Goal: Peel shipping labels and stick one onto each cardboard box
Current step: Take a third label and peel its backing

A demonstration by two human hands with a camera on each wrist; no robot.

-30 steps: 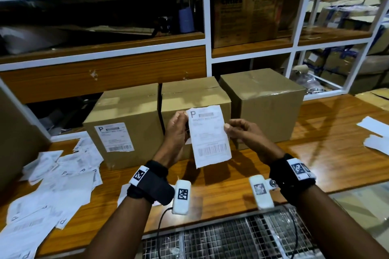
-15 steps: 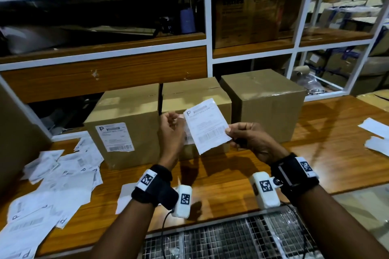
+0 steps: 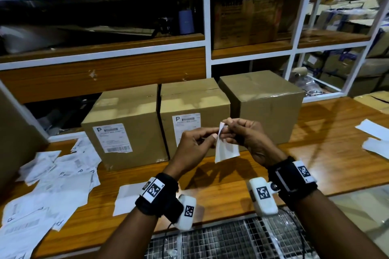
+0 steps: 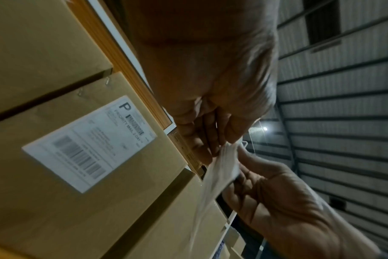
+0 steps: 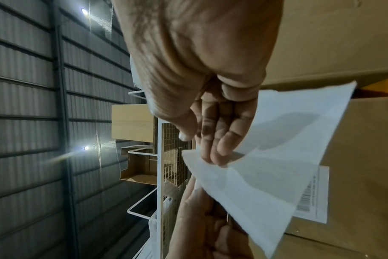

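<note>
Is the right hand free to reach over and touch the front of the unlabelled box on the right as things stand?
Probably not right away. The right hand is pinching the white sheet together with the left hand. The path to the right box looks free, since it stands just behind that hand with nothing between.

I hold both forearms out over the table's [image 3: 328, 128] near edge, wrists strapped with black bands. My left hand [image 3: 192, 146] and right hand [image 3: 247, 135] meet fingertip to fingertip (thumbs uppermost), each pinching the white sheet [image 3: 226, 150].
</note>
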